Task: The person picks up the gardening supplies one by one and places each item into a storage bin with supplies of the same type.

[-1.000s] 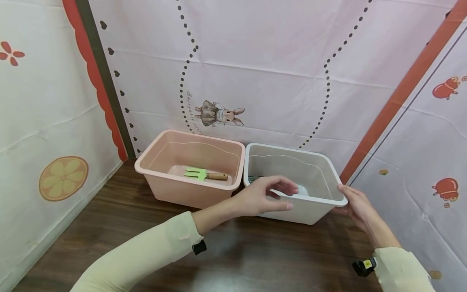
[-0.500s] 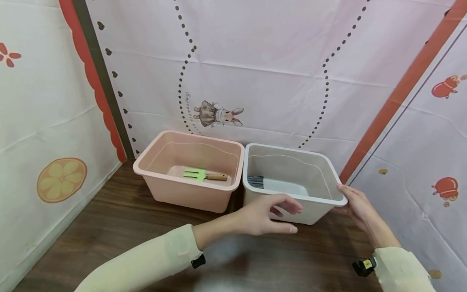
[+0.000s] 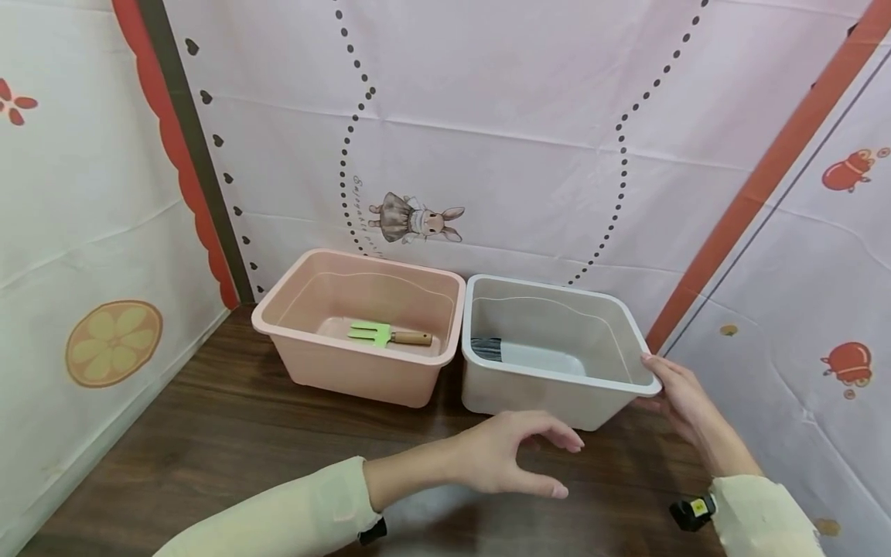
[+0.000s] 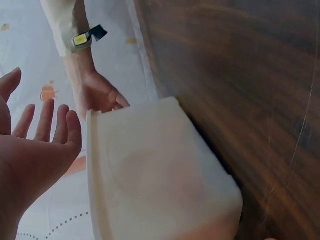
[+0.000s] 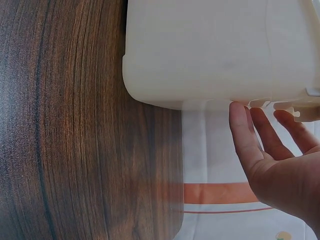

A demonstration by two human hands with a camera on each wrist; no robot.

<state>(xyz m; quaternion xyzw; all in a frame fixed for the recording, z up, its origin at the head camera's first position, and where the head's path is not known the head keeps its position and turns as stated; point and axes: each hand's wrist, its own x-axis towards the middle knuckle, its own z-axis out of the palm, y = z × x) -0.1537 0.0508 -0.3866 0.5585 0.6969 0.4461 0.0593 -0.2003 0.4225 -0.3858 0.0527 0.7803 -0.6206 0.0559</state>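
A white plastic bin [image 3: 529, 398] stands on the right, its right front corner held by my right hand [image 3: 685, 402], thumb on the rim and fingers beneath it. In the right wrist view the fingertips [image 5: 239, 112] meet the outer side under the rim. My left hand [image 3: 504, 456] hovers in front of this bin, thumb and fingers spread and holding nothing. A dark grey striped thing [image 3: 486, 350] lies inside at the bin's left end, partly hidden by the front wall. In the left wrist view the palm [image 4: 35, 160] faces up beside the bin.
Left of the white bin stands a pink bin [image 3: 362, 375] with a green hand fork [image 3: 379, 334], wooden-handled, on its floor. Both bins sit on a dark wood tabletop [image 3: 230, 449] near the printed cloth wall [image 3: 501, 186]. More cloth walls rise on either side.
My left hand has drawn back from over the white bin's front rim toward me and down, uncovering the dark striped thing. The right hand stays at the corner.
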